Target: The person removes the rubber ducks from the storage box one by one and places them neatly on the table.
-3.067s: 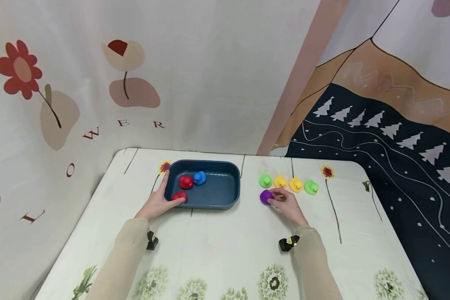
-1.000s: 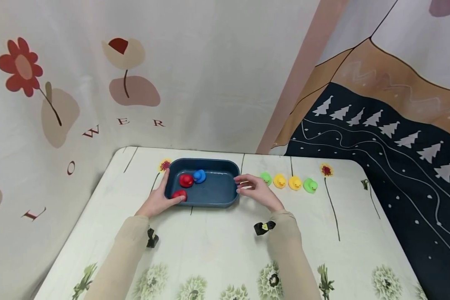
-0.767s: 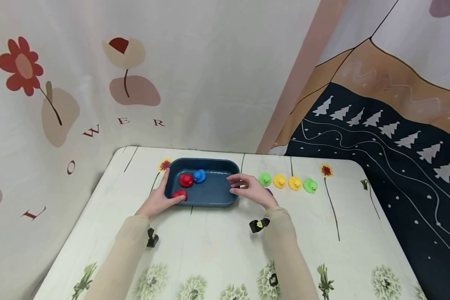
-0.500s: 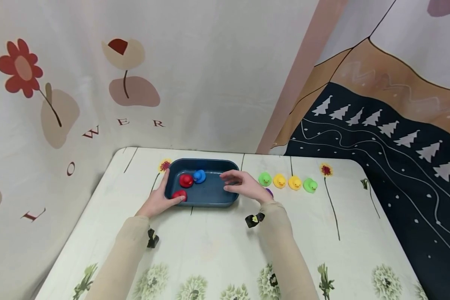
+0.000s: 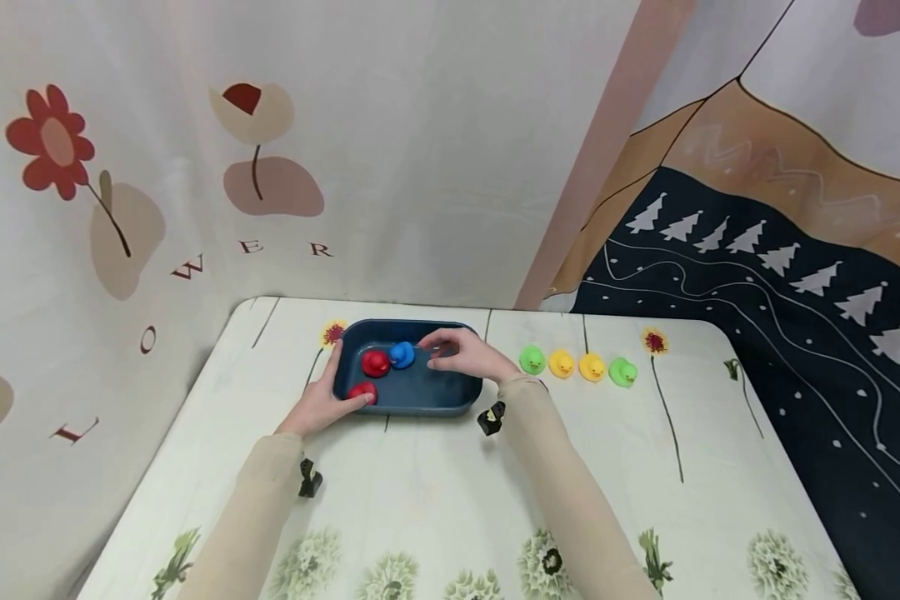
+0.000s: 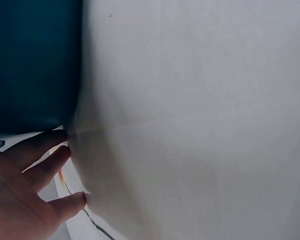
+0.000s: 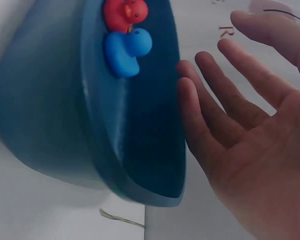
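Note:
My left hand [image 5: 317, 406] holds the left end of a dark blue tray [image 5: 427, 412], thumb over the near rim beside a red rubber duck [image 5: 363, 392]. In the left wrist view, the spread fingers [image 6: 45, 162] lie along the tray's outer wall. A second red duck [image 5: 376, 363] and a blue duck [image 5: 401, 355] sit farther back inside the tray. My right hand [image 5: 468, 353] hovers over the tray's right end, fingers loosely bent with nothing between them. The fingertips are close to the blue duck. The right wrist hides nearly all of a purple duck.
Right of the tray stand a green duck [image 5: 532, 360], two yellow ducks [image 5: 562, 363] and another green duck [image 5: 622, 372] in a row. A flower-printed cloth [image 5: 435, 475] covers the table, with printed curtains [image 5: 435, 167] behind it.
My right hand has let go of the purple duck on the table and moved left over the tray toward the blue duck. My left hand keeps its place at the tray.

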{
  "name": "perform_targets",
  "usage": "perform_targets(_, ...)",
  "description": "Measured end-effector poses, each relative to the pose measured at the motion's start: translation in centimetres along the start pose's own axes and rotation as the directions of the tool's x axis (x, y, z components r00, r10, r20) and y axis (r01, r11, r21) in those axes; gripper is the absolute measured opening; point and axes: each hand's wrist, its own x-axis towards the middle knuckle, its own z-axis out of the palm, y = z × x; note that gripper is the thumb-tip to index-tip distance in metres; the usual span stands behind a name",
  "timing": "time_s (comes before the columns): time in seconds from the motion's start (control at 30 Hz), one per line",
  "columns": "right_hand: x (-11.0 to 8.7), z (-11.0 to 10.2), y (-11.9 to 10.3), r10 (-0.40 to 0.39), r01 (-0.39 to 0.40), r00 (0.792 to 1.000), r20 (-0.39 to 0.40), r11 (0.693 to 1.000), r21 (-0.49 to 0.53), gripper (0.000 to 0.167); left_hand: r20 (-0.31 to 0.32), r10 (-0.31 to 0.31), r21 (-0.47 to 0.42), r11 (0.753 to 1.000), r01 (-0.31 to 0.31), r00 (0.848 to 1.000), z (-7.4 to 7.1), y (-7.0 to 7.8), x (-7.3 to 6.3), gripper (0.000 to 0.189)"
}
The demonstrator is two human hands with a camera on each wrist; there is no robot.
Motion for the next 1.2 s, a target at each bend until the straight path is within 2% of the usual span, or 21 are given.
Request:
perform_targets(0.33,2.9,-0.8,-0.5,0.032,-0.031,0.999,0.02,0.999,-0.03,0.033,0.01,-0.017,-0.007,1.0,0.017,1.0,-0.2,0.5,-0.3,0.112)
perform_targets(0.53,4.1,-0.3,-0.7,0.044,-0.04,0.998,0.046,0.995,-0.087,0.032,0.001,-0.006,-0.015,1.0,0.006,1.0,-0.3,0.4,-0.4,0.112)
perform_targets(0.93,5.5,1.3,0.5,0.09,-0.083,0.996,0.029,0.98,-0.179,0.027,-0.004,-0.002,-0.007,1.0,0.002,1.0,0.0,0.3,-0.4,0.112)
perform_targets(1.2,5.7,1.2,0.8,0.137,-0.13,0.99,0.031,0.977,-0.171,0.027,-0.003,-0.008,-0.014,1.0,0.008,1.0,-0.1,0.4,-0.4,0.113)
